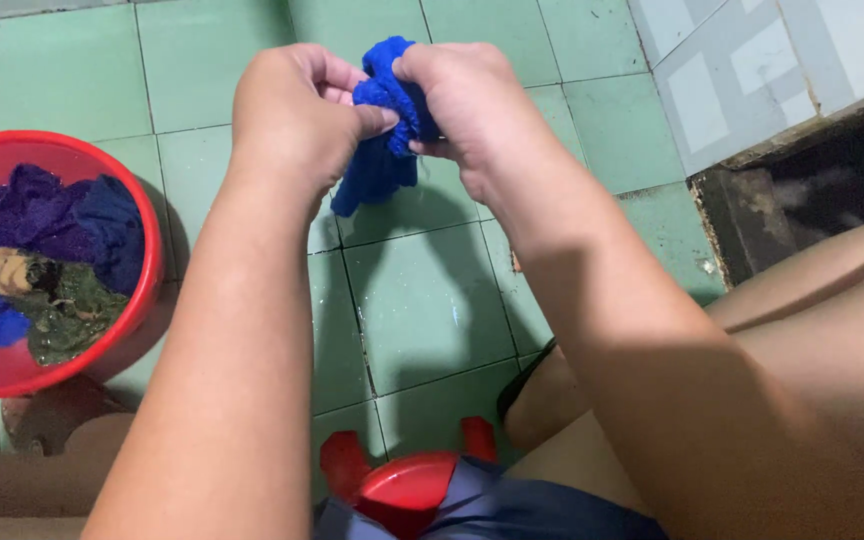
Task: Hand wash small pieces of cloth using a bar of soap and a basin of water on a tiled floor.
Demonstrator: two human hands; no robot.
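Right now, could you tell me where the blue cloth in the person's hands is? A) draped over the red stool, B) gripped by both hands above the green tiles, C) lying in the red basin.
B: the left hand and right hand both clutch the bunched blue cloth over the green tiled floor.

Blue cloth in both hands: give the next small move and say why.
Probably keep twisting the blue cloth a little tighter. The left hand and right hand both clamp it, bunched, above the green tiled floor, its tail hanging loose. The red basin of other bunched cloths sits to the left, a likely place to drop it afterwards.
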